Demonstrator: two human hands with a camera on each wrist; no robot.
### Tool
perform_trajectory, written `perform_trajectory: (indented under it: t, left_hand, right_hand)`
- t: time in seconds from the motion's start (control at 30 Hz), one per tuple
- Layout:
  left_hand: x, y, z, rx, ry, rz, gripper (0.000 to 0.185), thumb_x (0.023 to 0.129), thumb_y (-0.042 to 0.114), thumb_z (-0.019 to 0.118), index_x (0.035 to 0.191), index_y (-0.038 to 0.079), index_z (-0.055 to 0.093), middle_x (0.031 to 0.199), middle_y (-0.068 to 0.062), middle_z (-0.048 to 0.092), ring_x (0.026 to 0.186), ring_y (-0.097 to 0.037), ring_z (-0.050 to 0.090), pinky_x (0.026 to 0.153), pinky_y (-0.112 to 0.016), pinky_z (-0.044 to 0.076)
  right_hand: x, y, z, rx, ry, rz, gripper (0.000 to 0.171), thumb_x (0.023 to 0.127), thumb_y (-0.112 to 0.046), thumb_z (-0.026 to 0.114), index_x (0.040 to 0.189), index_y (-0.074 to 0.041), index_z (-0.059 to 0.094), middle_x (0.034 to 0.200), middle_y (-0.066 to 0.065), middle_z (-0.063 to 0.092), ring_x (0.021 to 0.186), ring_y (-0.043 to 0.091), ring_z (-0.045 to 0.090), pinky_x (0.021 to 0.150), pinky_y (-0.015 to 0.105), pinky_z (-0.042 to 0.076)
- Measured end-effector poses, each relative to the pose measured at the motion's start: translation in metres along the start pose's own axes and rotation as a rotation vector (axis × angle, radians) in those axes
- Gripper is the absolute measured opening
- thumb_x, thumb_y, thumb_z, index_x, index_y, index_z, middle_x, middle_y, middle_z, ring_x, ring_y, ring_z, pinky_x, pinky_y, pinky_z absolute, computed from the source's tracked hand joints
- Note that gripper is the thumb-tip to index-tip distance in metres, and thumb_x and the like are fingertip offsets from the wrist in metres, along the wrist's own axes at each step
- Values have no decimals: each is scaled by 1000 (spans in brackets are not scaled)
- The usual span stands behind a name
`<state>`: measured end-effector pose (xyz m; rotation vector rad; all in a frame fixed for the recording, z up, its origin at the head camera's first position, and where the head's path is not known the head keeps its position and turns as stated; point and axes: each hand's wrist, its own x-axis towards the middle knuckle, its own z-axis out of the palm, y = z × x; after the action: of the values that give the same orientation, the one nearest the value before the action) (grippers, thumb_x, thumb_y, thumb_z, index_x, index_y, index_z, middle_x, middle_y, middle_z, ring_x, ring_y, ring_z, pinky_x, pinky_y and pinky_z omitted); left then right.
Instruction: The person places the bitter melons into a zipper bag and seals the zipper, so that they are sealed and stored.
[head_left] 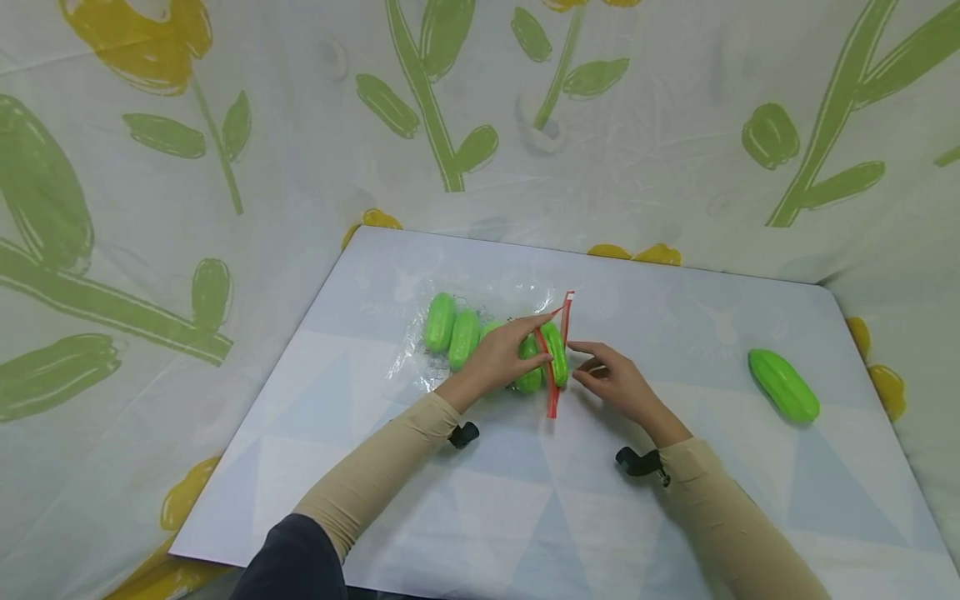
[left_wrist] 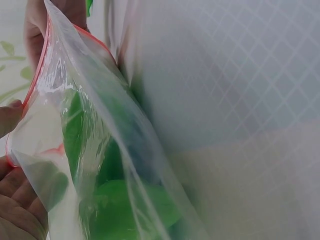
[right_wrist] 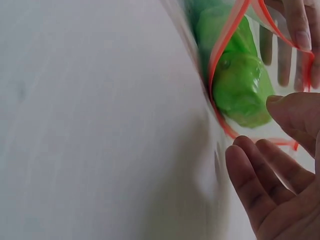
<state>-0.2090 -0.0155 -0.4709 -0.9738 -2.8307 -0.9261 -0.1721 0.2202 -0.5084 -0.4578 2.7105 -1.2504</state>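
Note:
A clear zip bag (head_left: 420, 350) with a red-edged mouth lies on the table, holding several green, ridged, cucumber-like pieces (head_left: 440, 322). Over the bag, my left hand (head_left: 502, 354) holds its mouth, thumb and fingers at the red rim (left_wrist: 37, 75). That mouth gapes toward my right hand (head_left: 618, 379), which is just to its right with nothing in its grasp. In the right wrist view, the right thumb and fingers (right_wrist: 245, 165) are spread apart at the opening. The nearest green piece (right_wrist: 242, 90) sits just inside the rim, its end facing the right hand.
Another green ridged piece (head_left: 783, 385) lies alone on the right side of the white and pale blue table (head_left: 480, 517). Behind and beside the table hangs a flower-print cloth (head_left: 645, 167). A black wrist mount (head_left: 637, 462) sticks out by the right sleeve.

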Motion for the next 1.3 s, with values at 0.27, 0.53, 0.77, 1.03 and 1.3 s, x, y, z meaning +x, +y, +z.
perform_trajectory:
  t: [0.27, 0.53, 0.77, 1.03, 1.3]
  left_hand:
    - [-1, -2, 1, -7, 14, 12, 67, 85, 45, 63, 143, 24, 37, 140, 4, 46, 127, -14, 43, 103, -30, 38]
    - [-1, -2, 2, 3, 5, 2, 67, 86, 46, 62, 144, 25, 36, 140, 5, 45, 128, -14, 42, 103, -29, 37]
    - [-1, -1, 2, 2, 11, 7, 67, 85, 44, 63, 144, 24, 36, 140, 4, 46, 127, -14, 43, 103, -30, 38]
    - [0, -2, 2, 3, 13, 9, 68, 85, 45, 63, 144, 26, 35, 140, 5, 45, 128, -14, 42, 103, -30, 38]
    - [-2, -3, 1, 5, 6, 4, 68, 86, 46, 62, 144, 27, 34, 141, 5, 44, 128, -14, 42, 103, -29, 37]
  right_hand:
    - [-10, 8, -11, -22, 16, 11, 51, 88, -21, 64, 136, -21, 47, 131, 2, 51, 98, 20, 59, 82, 40, 53]
    - [-19, 14, -19, -41, 38, 27, 47, 90, -22, 62, 135, -21, 48, 131, 1, 51, 98, 18, 59, 79, 37, 54]
    - [-25, 22, -26, -66, 58, 24, 46, 91, -24, 61, 135, -21, 49, 132, 1, 51, 100, 18, 59, 82, 39, 52]
    - [-37, 28, -39, -90, 89, 23, 45, 92, -25, 59, 135, -19, 48, 131, 4, 52, 102, 21, 59, 83, 42, 52]
    - [-48, 37, -52, -111, 129, 23, 43, 92, -22, 58, 134, -19, 50, 129, 4, 54, 99, 20, 59, 79, 29, 52]
